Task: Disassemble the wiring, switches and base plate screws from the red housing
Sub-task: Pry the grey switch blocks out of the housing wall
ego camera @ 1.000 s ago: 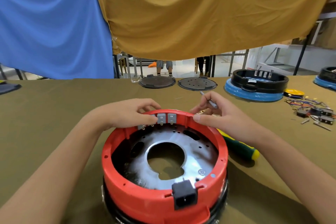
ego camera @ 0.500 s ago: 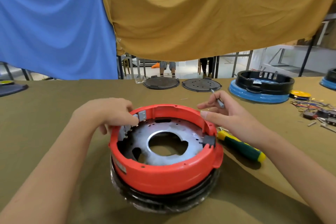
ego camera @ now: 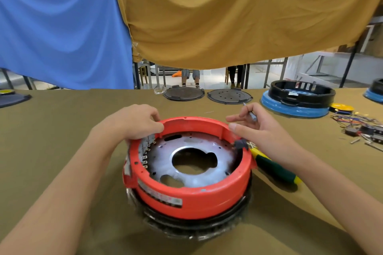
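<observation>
Red housing (ego camera: 192, 198) turned further w/ switches (ego camera: 147, 149) now left; left hand (ego camera: 132, 122) grips rim, right hand (ego camera: 263, 132) pinches small tool (ego camera: 251, 114).

Bright, even daylight from beyond the hanging cloths. Soft shadows on the table (ego camera: 62, 141) beneath the forearms. Slight motion blur on the red housing (ego camera: 192, 198). Strong wide-angle bending at edges.

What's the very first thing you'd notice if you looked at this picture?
A big red housing sits in the middle of the table, with a shiny metal plate inside it. The left hand grips its far rim, and the right hand touches the rim while holding a small grey tool. Above hang a blue cloth and a mustard cloth.
</observation>
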Demonstrator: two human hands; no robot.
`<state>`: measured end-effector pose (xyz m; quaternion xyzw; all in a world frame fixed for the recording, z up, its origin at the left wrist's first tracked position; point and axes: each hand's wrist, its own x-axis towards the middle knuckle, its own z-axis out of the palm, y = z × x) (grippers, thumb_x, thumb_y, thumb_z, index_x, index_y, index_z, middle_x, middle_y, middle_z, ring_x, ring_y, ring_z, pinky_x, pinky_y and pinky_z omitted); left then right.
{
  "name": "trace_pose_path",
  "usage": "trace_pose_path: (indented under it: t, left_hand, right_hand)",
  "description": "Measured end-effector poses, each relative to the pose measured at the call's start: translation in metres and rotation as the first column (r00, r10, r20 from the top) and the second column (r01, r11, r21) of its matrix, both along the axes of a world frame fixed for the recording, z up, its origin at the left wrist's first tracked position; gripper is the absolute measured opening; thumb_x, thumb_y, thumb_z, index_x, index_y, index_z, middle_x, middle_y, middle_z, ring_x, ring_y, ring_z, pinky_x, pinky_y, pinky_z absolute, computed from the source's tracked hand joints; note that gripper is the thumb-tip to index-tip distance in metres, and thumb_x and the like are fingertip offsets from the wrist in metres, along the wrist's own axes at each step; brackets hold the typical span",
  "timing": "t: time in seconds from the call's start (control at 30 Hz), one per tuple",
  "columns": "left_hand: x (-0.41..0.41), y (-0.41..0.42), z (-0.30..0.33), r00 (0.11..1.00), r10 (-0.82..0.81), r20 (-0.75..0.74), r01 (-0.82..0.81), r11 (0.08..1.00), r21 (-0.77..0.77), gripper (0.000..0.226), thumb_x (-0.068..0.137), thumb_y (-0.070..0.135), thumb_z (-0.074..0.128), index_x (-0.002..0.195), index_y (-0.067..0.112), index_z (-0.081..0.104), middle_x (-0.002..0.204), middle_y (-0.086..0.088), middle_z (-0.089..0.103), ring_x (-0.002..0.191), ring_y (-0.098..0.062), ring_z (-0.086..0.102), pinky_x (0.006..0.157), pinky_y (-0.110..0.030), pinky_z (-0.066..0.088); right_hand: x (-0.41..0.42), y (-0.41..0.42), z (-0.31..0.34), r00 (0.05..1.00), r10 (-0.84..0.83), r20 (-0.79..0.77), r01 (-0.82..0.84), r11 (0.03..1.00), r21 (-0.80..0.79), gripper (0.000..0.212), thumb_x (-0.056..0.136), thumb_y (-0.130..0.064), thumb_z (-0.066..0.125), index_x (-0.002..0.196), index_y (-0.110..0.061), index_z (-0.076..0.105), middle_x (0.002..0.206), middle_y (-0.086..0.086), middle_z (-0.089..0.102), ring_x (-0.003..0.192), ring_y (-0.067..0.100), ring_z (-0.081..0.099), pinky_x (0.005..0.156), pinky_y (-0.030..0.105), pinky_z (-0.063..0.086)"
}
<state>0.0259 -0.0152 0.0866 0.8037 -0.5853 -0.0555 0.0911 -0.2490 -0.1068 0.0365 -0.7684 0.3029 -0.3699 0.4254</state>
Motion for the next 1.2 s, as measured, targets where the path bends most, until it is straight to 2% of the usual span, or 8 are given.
trace_pose_path:
  t: [0.1, 0.23, 0.33, 0.47, 0.73, 0.9, 1.03, 1.2]
  left_hand:
    - [0.005, 0.006, 0.006, 0.992, 0.077, -0.096, -0.073, 0.996, 0.041, 0.024, 0.086, 0.034, 0.061, 0.106, 0.02, 0.062, 0.08, -0.004, 0.073, 0.057, -0.019, 0.07, 0.042, -0.025, 0.05]
    - [0.008, 0.015, 0.009, 0.987, 0.061, -0.147, -0.001, 0.926, 0.377, 0.027, 0.092, 0.035, 0.053, 0.095, 0.012, 0.065, 0.065, -0.004, 0.073, 0.051, -0.017, 0.067, 0.045, -0.02, 0.047]
    - [0.009, 0.011, 0.008, 0.994, 0.046, -0.098, -0.025, 0.978, 0.207, 0.05, 0.091, 0.061, 0.055, 0.086, 0.013, 0.067, 0.068, -0.001, 0.072, 0.059, -0.018, 0.068, 0.051, -0.026, 0.053]
    - [-0.006, -0.003, -0.006, 0.982, -0.175, -0.067, 0.176, 0.984, 0.006, 0.028, 0.095, 0.05, 0.056, 0.114, 0.031, 0.064, 0.101, 0.011, 0.065, 0.089, -0.01, 0.062, 0.081, -0.029, 0.051]
    - [0.005, 0.008, 0.001, 0.941, -0.179, -0.289, 0.229, 0.962, 0.149, 0.04, 0.067, 0.041, 0.058, 0.105, 0.033, 0.066, 0.07, 0.003, 0.062, 0.062, -0.01, 0.06, 0.059, -0.025, 0.05]
    - [-0.011, -0.007, -0.014, 0.866, -0.382, -0.323, 0.373, 0.923, -0.089, 0.024, 0.096, 0.041, 0.06, 0.119, 0.037, 0.063, 0.102, 0.013, 0.069, 0.088, -0.004, 0.066, 0.085, -0.03, 0.053]
    - [-0.013, -0.009, -0.02, 0.826, -0.473, -0.305, 0.457, 0.88, -0.126, 0.011, 0.096, 0.032, 0.064, 0.1, 0.027, 0.073, 0.084, -0.009, 0.07, 0.074, -0.027, 0.063, 0.077, -0.047, 0.052]
    - [-0.01, -0.011, -0.027, 0.837, -0.454, -0.306, 0.426, 0.891, -0.156, 0.007, 0.086, 0.03, 0.066, 0.085, 0.03, 0.072, 0.058, 0.006, 0.048, 0.054, -0.009, 0.042, 0.059, -0.031, 0.035]
  right_hand:
    - [0.0, 0.0, 0.0, 1.0, -0.016, -0.004, 0.016, 1.0, 0.011, 0.026, 0.09, -0.027, 0.071, 0.102, -0.021, 0.049, 0.116, -0.007, 0.07, 0.104, 0.006, 0.069, 0.09, 0.035, 0.056]
    - [0.002, 0.002, 0.0, 0.996, -0.074, -0.043, 0.072, 0.996, -0.042, 0.033, 0.087, -0.025, 0.075, 0.105, -0.017, 0.048, 0.114, -0.009, 0.068, 0.097, 0.001, 0.068, 0.084, 0.026, 0.055]
    - [0.004, 0.004, 0.001, 0.986, -0.139, -0.092, 0.13, 0.987, -0.099, 0.036, 0.084, -0.024, 0.077, 0.104, -0.017, 0.048, 0.105, -0.008, 0.07, 0.09, 0.003, 0.068, 0.083, 0.029, 0.056]
    - [0.005, 0.004, 0.002, 0.977, -0.166, -0.136, 0.15, 0.981, -0.122, 0.036, 0.082, -0.019, 0.079, 0.1, -0.018, 0.048, 0.092, -0.006, 0.073, 0.086, 0.006, 0.069, 0.079, 0.025, 0.054]
    - [0.009, 0.001, 0.009, 0.989, 0.081, -0.123, -0.078, 0.996, 0.031, 0.033, 0.087, -0.01, 0.075, 0.099, -0.008, 0.044, 0.099, -0.006, 0.077, 0.091, 0.013, 0.074, 0.085, 0.031, 0.058]
    - [0.023, -0.003, 0.025, 0.953, 0.223, -0.205, -0.212, 0.974, 0.076, 0.035, 0.087, 0.0, 0.072, 0.093, -0.012, 0.04, 0.104, 0.005, 0.077, 0.095, 0.021, 0.074, 0.087, 0.036, 0.059]
    - [0.037, -0.004, 0.029, 0.921, 0.287, -0.262, -0.273, 0.958, 0.089, 0.038, 0.086, 0.006, 0.071, 0.093, -0.012, 0.039, 0.103, 0.008, 0.077, 0.089, 0.02, 0.073, 0.085, 0.035, 0.06]
    - [0.05, -0.001, 0.041, 0.889, 0.294, -0.351, -0.29, 0.955, 0.066, 0.033, 0.088, -0.004, 0.071, 0.09, -0.016, 0.04, 0.1, 0.011, 0.076, 0.081, 0.019, 0.065, 0.084, 0.041, 0.054]
